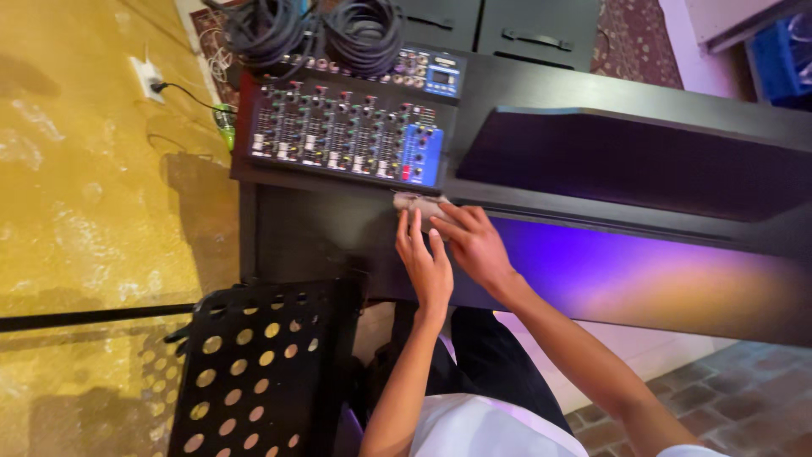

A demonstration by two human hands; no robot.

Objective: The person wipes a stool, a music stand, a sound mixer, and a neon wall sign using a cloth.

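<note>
Hands meet at frame centre on a small grey cloth (416, 202), which lies on the black piano lid (338, 233), just below the mixer's front edge. Left hand (425, 264) lies flat, fingers (414, 230) straight and close together, tips pointing to 12 o'clock and touching the cloth's near edge. Right hand (475, 245) sits at 3 o'clock of the left, touching it, fingers bent and pressed on the cloth's right end; can't tell whether it pinches the fabric or just pushes down. Audio mixer (347, 131) w/ rows of knobs and a blue panel stands at 11 o'clock of the hands, coiled black cables (317, 30) piled on its far edge. Perforated black music stand (254, 372) sits at 7 o'clock. Wall socket w/ plug (149, 80) shows at 10 o'clock on the yellow wall.
</note>
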